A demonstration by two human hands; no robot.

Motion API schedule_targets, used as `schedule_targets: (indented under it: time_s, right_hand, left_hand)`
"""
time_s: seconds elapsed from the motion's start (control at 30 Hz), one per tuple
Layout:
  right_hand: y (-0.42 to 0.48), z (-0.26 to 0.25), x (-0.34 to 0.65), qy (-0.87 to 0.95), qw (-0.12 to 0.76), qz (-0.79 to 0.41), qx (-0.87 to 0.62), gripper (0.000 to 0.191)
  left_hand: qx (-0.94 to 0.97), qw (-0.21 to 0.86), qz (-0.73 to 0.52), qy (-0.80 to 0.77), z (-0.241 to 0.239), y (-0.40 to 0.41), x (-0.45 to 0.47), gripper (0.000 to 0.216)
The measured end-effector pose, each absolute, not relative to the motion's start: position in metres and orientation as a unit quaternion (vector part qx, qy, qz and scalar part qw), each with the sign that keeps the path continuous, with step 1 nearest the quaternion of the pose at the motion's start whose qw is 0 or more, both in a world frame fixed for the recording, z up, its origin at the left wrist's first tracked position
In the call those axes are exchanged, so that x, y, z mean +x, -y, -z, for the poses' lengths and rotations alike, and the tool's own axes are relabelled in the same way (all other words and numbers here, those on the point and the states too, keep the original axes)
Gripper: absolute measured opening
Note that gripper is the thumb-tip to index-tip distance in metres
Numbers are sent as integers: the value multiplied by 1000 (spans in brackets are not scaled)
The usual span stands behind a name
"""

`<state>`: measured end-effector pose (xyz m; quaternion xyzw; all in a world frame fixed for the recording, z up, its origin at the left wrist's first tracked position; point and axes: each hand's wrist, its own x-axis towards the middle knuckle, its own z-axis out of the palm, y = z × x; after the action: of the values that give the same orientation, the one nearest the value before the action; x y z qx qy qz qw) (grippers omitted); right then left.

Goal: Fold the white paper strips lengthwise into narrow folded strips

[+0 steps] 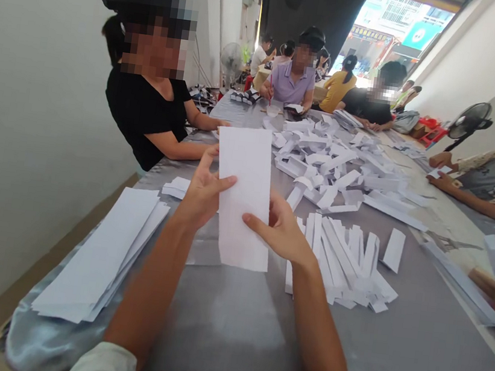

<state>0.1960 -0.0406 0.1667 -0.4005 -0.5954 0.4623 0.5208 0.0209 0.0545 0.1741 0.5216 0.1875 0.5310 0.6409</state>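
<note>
My left hand [203, 191] and my right hand [278, 232] hold a long white paper sheet [244, 197] upright by its two side edges, with the thumbs on the near face. Its lower end rests near the grey satin tablecloth [219, 328]. A stack of long white paper sheets [99, 251] lies left of my left forearm. Right of my right hand sits a heap of cut white paper strips [342, 262]. A larger heap of folded paper strips [328, 162] spreads beyond it.
Several people sit around the long table, including a person in black [145, 114] at left and a person in a lilac shirt [292, 82] opposite. At right, a co-worker's hand [494, 300] reaches over paper strips. Electric fans [468, 122] stand behind the seated people.
</note>
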Motion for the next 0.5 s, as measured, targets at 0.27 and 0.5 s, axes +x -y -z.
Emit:
schedule_targets:
  time_s: [0.27, 0.5]
  right_hand:
    - [44, -167, 191, 642, 444, -490, -388, 64]
    - [47, -168, 198, 693, 372, -437, -437, 51]
  left_hand:
    - [487, 633, -565, -207, -191, -42, 19, 92]
    - [470, 621, -587, -223, -190, -51, 8, 87]
